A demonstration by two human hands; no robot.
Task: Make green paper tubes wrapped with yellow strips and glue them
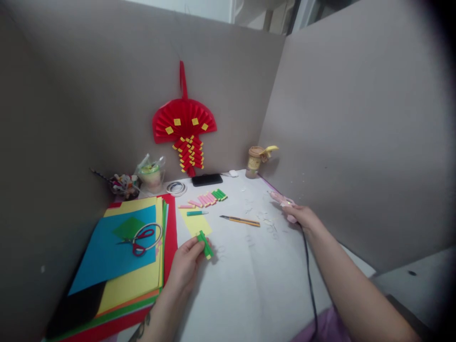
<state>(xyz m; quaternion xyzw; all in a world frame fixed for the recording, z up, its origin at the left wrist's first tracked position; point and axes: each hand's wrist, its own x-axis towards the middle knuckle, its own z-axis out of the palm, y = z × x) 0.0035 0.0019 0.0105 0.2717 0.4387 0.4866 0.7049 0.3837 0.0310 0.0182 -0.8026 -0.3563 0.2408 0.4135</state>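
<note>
My left hand [187,263] is closed on a small green and yellow paper roll [205,244], held just above the white table [249,275] beside a yellow paper square [195,222]. My right hand [302,216] is wrapped round a pink glue gun [281,199] lying at the right side of the table, its black cord [309,275] trailing back toward me. A row of pink and green paper rolls [208,198] lies further back. A green marker [197,213] and a yellow craft knife [240,220] lie between my hands.
A stack of coloured paper [124,266] with red scissors [140,236] lies on the left. A red paper fan ornament [184,126] hangs on the cardboard back wall. A phone [207,179], tape rolls [176,188], a pen cup [123,184] and a jar [254,160] stand at the back.
</note>
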